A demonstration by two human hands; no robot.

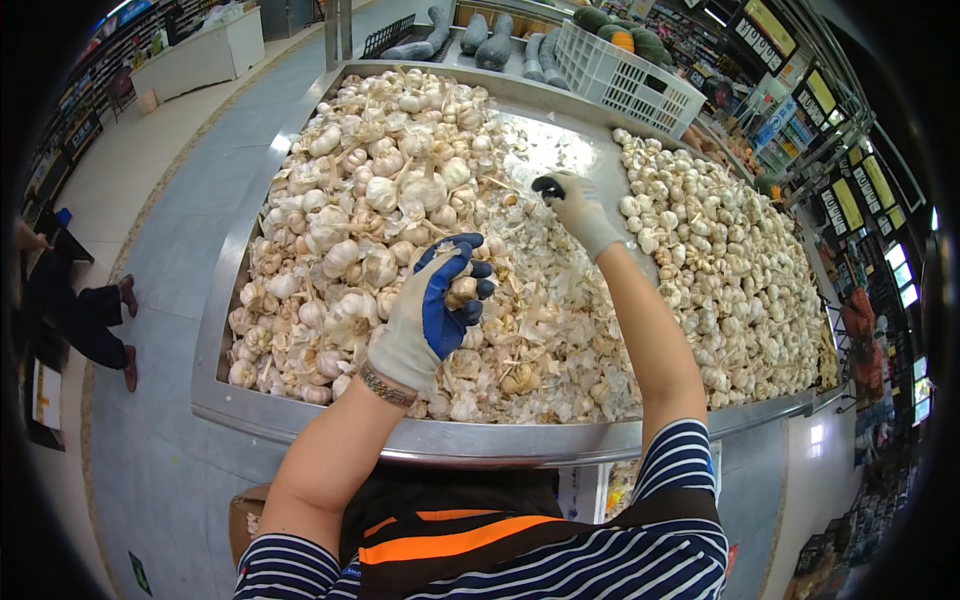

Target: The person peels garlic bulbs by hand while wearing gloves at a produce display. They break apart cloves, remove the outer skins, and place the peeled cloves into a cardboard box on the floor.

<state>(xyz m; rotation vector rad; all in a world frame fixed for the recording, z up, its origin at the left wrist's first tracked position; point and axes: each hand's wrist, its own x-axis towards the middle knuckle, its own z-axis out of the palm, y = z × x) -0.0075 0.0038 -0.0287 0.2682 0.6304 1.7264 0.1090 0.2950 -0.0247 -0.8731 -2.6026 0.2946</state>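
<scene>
My left hand (pixel 428 312), in a white knit glove with a blue coated palm, is wrapped round a garlic bulb (pixel 462 291) above the near middle of the pile. Farther off and to the right, my right hand (pixel 582 208) wears a similar glove. Its dark-tipped fingers are curled in over the loose skins, and what they hold, if anything, is hidden. Untidy garlic bulbs with stems (pixel 390 180) fill the left side of the metal display bin (pixel 300 425). Papery garlic skins (pixel 550 300) cover its middle. Cleaner garlic bulbs (pixel 740 280) are heaped on the right.
Behind the bin stand a white plastic crate (pixel 625 80) with pumpkins (pixel 620 38) above it, and grey-green long gourds (pixel 493 45). A person in dark trousers (pixel 75 310) is in the aisle at left. A cardboard box (pixel 243 515) sits below the bin's front edge.
</scene>
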